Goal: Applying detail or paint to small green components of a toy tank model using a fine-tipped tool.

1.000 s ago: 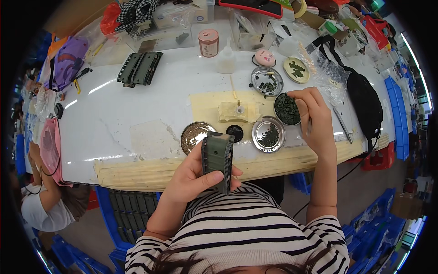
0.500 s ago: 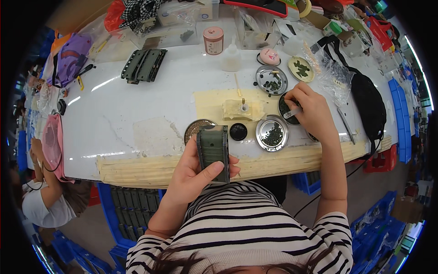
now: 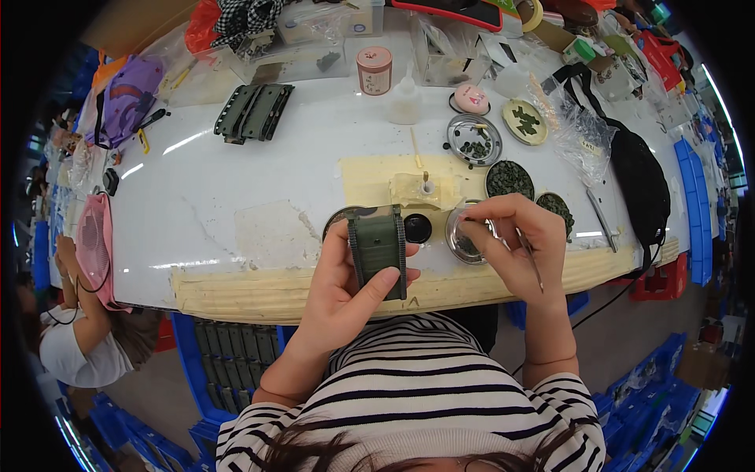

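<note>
My left hand (image 3: 334, 287) is wrapped round a dark green part (image 3: 378, 250), blocky and ribbed along its sides, held upright above the table's near edge. The thumb presses on its front face. Over a round metal dish (image 3: 458, 250) of small dark green pieces, my right hand (image 3: 519, 240) pinches with thumb and forefinger. Whether a piece is between those fingertips is too small to tell. A slim metal tool (image 3: 534, 267) lies across the same palm, gripped by the other fingers. Between the hands stands a black round cap (image 3: 418, 228).
More dishes of green pieces (image 3: 510, 180) stand beyond my right hand. A taped block (image 3: 421, 191) with a small tube sits ahead. Similar green parts (image 3: 253, 112) lie at the far left. A squeeze bottle (image 3: 405, 101) and pink tin (image 3: 374, 72) stand behind. Another person (image 3: 82, 330) sits at the left.
My right hand has come nearer and left, from the dish of dark pieces to the metal dish. The left hand still holds the green part, nearly in place.
</note>
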Motion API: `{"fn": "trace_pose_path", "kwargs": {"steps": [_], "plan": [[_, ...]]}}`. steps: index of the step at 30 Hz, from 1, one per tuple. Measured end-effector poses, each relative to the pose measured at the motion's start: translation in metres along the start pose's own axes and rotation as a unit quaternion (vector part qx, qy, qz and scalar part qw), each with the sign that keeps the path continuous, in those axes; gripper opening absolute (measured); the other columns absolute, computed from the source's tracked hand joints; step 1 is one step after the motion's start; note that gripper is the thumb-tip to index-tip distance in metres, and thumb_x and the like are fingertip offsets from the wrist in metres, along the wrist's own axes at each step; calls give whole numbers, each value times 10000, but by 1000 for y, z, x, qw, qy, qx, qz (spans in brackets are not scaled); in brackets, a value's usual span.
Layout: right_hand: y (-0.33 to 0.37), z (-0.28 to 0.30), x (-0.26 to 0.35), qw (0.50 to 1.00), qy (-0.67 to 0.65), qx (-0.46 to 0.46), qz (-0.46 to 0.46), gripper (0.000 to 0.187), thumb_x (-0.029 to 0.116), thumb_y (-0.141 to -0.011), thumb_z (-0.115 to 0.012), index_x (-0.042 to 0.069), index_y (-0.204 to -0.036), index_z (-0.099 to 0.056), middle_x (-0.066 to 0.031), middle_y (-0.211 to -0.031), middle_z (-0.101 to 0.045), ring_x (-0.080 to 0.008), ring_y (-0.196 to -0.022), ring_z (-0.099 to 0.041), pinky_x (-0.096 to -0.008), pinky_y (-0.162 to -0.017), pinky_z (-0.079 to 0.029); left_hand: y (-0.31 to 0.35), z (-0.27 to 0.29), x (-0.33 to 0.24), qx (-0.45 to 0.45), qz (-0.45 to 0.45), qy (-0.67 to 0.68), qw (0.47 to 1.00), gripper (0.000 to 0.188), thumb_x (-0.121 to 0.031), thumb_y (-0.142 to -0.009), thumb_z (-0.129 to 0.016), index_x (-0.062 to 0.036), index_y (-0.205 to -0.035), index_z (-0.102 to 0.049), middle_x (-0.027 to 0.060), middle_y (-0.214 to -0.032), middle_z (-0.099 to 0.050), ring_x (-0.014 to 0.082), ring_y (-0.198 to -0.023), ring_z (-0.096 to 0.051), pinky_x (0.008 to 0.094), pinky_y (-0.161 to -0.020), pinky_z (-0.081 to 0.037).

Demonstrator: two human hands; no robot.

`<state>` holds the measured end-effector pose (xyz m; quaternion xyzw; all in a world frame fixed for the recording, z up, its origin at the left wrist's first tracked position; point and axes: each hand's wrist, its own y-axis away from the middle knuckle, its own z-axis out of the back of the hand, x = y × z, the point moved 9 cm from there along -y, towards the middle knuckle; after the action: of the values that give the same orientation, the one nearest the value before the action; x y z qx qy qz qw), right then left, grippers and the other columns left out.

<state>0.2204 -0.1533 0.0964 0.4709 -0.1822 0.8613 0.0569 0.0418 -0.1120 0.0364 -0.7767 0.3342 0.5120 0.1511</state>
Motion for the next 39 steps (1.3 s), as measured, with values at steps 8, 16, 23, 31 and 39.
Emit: {"fn": "trace_pose_path", "kwargs": {"steps": [8, 16, 23, 31, 39], "plan": [[-9, -26, 35, 993, -66, -15, 98, 226, -61, -732, -721, 55, -926, -715, -34, -778, -673, -77, -542, -488, -210, -480, -370, 5, -4, -5, 9, -59, -42, 997, 467, 53, -920, -477, 5, -1334, -268, 181, -1256, -516, 204, -1159, -544, 354, -966, -487], [-10, -31, 30, 993, -53, 9, 106, 210, -16, -711, -755, 53, -903, -708, -50, -792, -680, -80, -521, -477, -214, -466, -366, 7, -2, -1, 25, -56, -24, 998, 453, 45, -922, -483, 11, -1324, -276, 184, -1247, -529, 204, -1119, -569, 339, -951, -481], [-11, -32, 47, 983, 11, 2, 185, 185, -7, -713, -717, 27, -879, -643, -80, -782, -648, -201, -616, -592, -287, -528, -437, 8, 0, 0, 24, -70, -35, 997, 447, 46, -916, -499, 18, -1315, -300, 166, -1214, -544, 195, -1086, -586, 313, -927, -475], [-6, -40, 64, 960, 118, 23, 254, 233, -21, -678, -704, 32, -891, -626, -81, -804, -646, -235, -679, -621, -304, -587, -471, 10, 6, 4, 17, -89, -179, 980, 416, 62, -911, -502, -14, -1278, -321, 148, -1198, -559, 206, -1089, -601, 323, -928, -496], [-1, -45, 64, 944, 159, 33, 288, 271, 45, -681, -668, 21, -943, -605, -75, -839, -617, -208, -694, -601, -302, -614, -457, 12, 9, -5, -35, -151, -258, 954, 430, 12, -855, -611, 32, -1241, -424, 124, -924, -612, 143, -804, -608, 250, -698, -479]]}}
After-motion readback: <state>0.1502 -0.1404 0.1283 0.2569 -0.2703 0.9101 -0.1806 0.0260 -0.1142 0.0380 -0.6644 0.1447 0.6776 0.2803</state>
